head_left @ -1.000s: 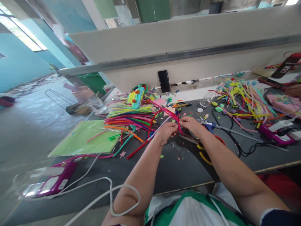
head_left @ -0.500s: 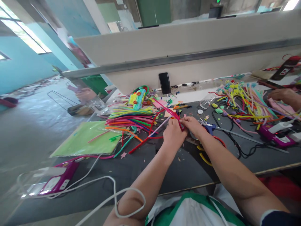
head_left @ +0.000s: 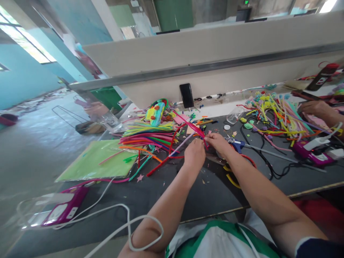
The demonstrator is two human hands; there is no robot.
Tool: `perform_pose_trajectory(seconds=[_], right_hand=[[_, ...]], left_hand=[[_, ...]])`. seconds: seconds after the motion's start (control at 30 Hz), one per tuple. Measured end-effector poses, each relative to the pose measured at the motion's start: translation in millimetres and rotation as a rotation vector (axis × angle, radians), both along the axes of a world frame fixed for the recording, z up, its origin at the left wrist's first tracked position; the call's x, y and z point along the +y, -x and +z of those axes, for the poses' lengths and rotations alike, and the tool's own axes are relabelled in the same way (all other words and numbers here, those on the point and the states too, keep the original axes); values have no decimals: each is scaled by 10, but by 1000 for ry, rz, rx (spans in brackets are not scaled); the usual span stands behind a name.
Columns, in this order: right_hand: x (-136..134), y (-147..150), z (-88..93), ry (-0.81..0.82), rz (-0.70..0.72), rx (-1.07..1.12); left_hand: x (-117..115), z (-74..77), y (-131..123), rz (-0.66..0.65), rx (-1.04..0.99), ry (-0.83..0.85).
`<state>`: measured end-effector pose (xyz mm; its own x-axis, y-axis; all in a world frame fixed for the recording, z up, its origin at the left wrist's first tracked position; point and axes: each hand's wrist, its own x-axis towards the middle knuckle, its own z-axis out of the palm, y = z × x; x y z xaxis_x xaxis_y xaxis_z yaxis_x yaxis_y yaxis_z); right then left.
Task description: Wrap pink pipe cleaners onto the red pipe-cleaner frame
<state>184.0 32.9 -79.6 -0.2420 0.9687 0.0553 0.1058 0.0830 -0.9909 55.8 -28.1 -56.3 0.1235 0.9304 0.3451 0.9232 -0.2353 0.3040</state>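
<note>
My left hand (head_left: 195, 154) and my right hand (head_left: 218, 142) meet over the dark table (head_left: 204, 193), both with fingers closed. Between them they pinch a bent pink pipe cleaner piece (head_left: 191, 128) that sticks up and to the left. A lilac pipe cleaner (head_left: 182, 144) runs out from under my left hand, and a red one (head_left: 161, 165) lies beneath it. A blue glue gun (head_left: 238, 145) rests just right of my right hand.
A heap of coloured pipe cleaners (head_left: 146, 136) and a green sheet (head_left: 99, 160) lie to the left. A phone (head_left: 186, 95) leans on the back wall. Another person's hand (head_left: 317, 108) works at far right among more pipe cleaners (head_left: 279, 114). A purple power strip (head_left: 63, 208) and white cable (head_left: 126, 222) lie near the front edge.
My left hand has turned over so its back faces up and has closed in on the pink piece. The other person's hand has moved further into view at the right.
</note>
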Motion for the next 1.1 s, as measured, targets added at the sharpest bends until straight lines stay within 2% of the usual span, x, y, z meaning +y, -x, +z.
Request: perform_pose_trajectory(seconds=[0.1, 0.3, 0.47, 0.57, 0.67, 0.8, 0.87, 0.93, 1.1], right_hand=[[11, -3, -16, -2, 16, -18], [-24, 32, 35, 40, -1, 28], [-42, 35, 61, 70, 26, 95], [-48, 22, 71, 59, 24, 100], [-61, 16, 83, 58, 36, 94], [-77, 25, 75, 65, 86, 94], [-75, 29, 60, 69, 92, 105], [-68, 29, 49, 81, 86, 110], [-46, 10, 58, 83, 47, 105]], left_hand=[[19, -13, 54, -31, -95, 1], [-61, 46, -53, 87, 5, 52], [-54, 2, -59, 52, -26, 22], [3, -62, -16, 9, -178, -19], [95, -108, 38, -10, -483, 37], [214, -117, 114, 5, -1015, 381], [238, -109, 142, 9, -1184, 540], [235, -100, 155, -7, -1231, 576], [191, -83, 139, -49, -1170, 404]])
